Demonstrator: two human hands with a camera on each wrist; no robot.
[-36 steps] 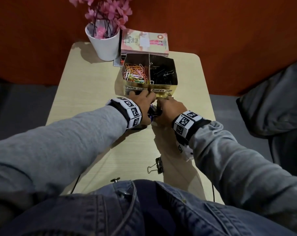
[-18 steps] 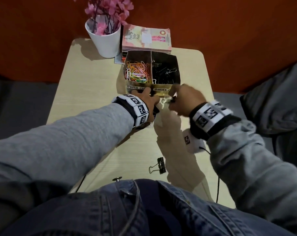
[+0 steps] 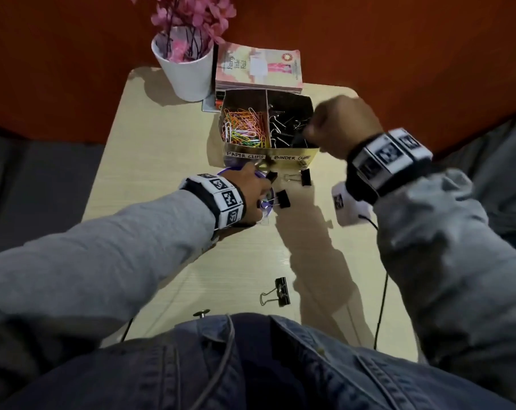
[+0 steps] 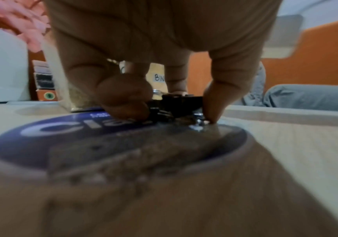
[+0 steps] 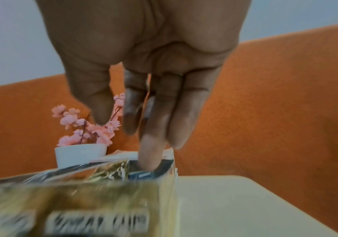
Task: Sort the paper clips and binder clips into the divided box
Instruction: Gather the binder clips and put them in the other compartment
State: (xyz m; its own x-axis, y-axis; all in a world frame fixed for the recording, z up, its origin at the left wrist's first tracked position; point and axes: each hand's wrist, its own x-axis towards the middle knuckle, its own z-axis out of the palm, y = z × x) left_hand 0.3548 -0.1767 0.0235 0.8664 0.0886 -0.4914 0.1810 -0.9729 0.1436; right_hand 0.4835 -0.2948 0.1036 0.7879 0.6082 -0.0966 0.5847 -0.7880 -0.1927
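The gold divided box point(image 3: 283, 164) holds coloured paper clips point(image 3: 244, 128) on the left and black binder clips point(image 3: 286, 125) on the right. My right hand point(image 3: 310, 131) hovers over the binder-clip side, fingers point(image 5: 153, 136) straight, pointing down and holding nothing. My left hand point(image 3: 264, 180) rests on a purple round lid point(image 4: 82, 144) in front of the box and pinches a black binder clip point(image 4: 176, 102) between thumb and finger. Two more binder clips point(image 3: 283, 199) point(image 3: 305, 176) lie beside it. A third point(image 3: 280, 291) lies near the front edge.
A white pot of pink flowers point(image 3: 188, 72) and a stack of books point(image 3: 259, 69) stand behind the box. The beige table point(image 3: 162, 149) is small, with orange upholstery behind it. A thin black cable point(image 3: 381, 291) trails at the right.
My right hand rose from the table in front of the box to above the binder-clip compartment and its fingers straightened. The left hand stayed on the lid; clips beside it are now uncovered.
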